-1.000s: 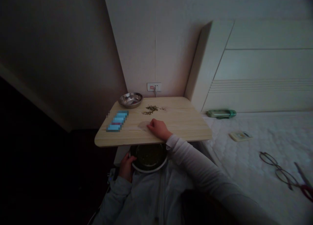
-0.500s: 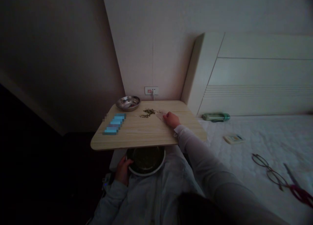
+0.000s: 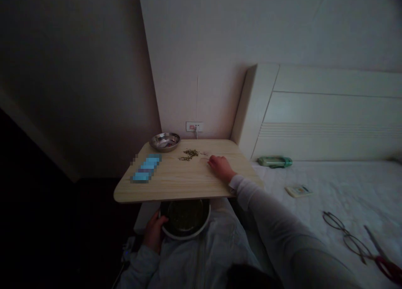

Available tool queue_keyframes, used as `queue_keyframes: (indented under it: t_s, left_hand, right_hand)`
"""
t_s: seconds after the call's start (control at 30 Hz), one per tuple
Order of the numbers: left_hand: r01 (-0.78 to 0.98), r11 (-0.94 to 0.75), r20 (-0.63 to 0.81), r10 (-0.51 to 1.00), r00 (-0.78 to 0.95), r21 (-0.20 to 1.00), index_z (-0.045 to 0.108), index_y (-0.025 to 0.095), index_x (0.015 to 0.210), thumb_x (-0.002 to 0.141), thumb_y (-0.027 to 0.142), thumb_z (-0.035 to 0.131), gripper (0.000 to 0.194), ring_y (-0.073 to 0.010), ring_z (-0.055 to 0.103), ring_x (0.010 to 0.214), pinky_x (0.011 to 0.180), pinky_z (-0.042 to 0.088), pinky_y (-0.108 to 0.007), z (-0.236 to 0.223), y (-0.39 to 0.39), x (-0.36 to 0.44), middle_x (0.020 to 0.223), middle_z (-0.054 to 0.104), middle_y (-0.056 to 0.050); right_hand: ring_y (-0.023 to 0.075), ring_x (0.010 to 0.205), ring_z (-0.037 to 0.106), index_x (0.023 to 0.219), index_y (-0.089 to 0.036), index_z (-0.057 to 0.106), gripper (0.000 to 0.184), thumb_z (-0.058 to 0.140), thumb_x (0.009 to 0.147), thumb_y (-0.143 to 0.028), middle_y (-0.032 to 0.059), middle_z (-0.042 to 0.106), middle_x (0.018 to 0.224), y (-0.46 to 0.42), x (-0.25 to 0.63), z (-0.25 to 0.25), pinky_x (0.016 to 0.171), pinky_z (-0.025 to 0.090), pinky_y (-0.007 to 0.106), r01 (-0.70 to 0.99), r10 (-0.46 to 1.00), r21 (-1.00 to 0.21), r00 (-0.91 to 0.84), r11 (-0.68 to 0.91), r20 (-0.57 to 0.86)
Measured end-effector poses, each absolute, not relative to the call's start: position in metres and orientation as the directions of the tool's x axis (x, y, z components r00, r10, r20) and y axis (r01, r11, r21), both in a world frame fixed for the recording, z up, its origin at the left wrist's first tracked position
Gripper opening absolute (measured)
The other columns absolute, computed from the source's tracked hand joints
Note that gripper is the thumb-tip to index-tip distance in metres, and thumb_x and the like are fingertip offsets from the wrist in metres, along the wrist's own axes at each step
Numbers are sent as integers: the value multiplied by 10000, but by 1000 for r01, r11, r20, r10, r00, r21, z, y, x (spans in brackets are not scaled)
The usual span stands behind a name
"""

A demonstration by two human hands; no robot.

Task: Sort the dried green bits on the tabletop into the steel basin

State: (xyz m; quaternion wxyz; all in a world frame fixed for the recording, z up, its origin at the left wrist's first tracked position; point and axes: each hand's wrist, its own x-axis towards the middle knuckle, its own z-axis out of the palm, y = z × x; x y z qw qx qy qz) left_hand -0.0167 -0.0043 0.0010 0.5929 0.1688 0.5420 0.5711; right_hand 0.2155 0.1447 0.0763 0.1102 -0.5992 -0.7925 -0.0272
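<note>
My left hand (image 3: pixel 153 232) grips the rim of a dark bowl (image 3: pixel 185 234) with a white edge, held at my lap just below the table's front edge. The bowl's inside is too dim to make out. Over the right part of the wooden table (image 3: pixel 176 184), my right hand (image 3: pixel 220 167) has its fingers drawn together close to the surface. A faint pale streak shows at the fingertips, too blurred to name. Left of them lies a loose scatter of small green beans or grains (image 3: pixel 191 153), with a few reddish bits (image 3: pixel 204 154) between.
A steel bowl (image 3: pixel 165 142) stands at the table's back left, a pixelated blue phone-like screen (image 3: pixel 146 168) in front of it. On the bed are a green bottle (image 3: pixel 274 161), a pale phone-like object (image 3: pixel 298 191), eyeglasses (image 3: pixel 347 234) and red-handled scissors (image 3: pixel 387 266). A wall socket (image 3: pixel 194 126) is behind.
The view has tilted upward, so everything sits lower in the picture. My right hand has shifted slightly on the table, its fingers still near the grains. My left hand keeps its hold on the bowl.
</note>
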Motion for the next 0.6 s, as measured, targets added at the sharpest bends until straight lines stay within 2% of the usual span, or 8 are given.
queue_keyframes:
  t_s: [0.1,0.2,0.4,0.6]
  left_hand:
    - [-484,295,-444,867,-228,824,579,157,874,464,118,540,414,-185,584,649,569,428,-271,2,-5,-17,657,631,-15]
    - [-485,288,-430,878,-211,826,568,161,909,471,111,539,441,-184,586,661,590,430,-273,1,-5,-17,657,630,-10]
    - [-476,297,-431,880,-200,828,568,163,894,477,116,538,421,-186,585,687,597,431,-271,-1,-4,-19,637,622,-5]
    - [-477,301,-440,873,-210,826,574,169,876,482,113,536,400,-189,586,688,594,434,-274,-3,-4,-19,640,628,-5]
  right_hand:
    - [148,806,499,859,-152,519,287,264,825,-280,73,583,836,118,221,75,759,266,283,881,863,35,-469,472,187]
    - [153,824,488,829,-138,526,262,291,814,-251,87,578,839,101,228,73,770,247,287,837,826,101,-547,537,140]
    - [177,831,504,842,-134,524,208,331,789,-191,93,587,859,118,231,73,758,253,296,887,885,148,-453,437,104]
    - [179,858,515,890,-118,524,221,336,780,-157,121,591,884,144,225,80,753,272,297,938,941,134,-330,319,72]
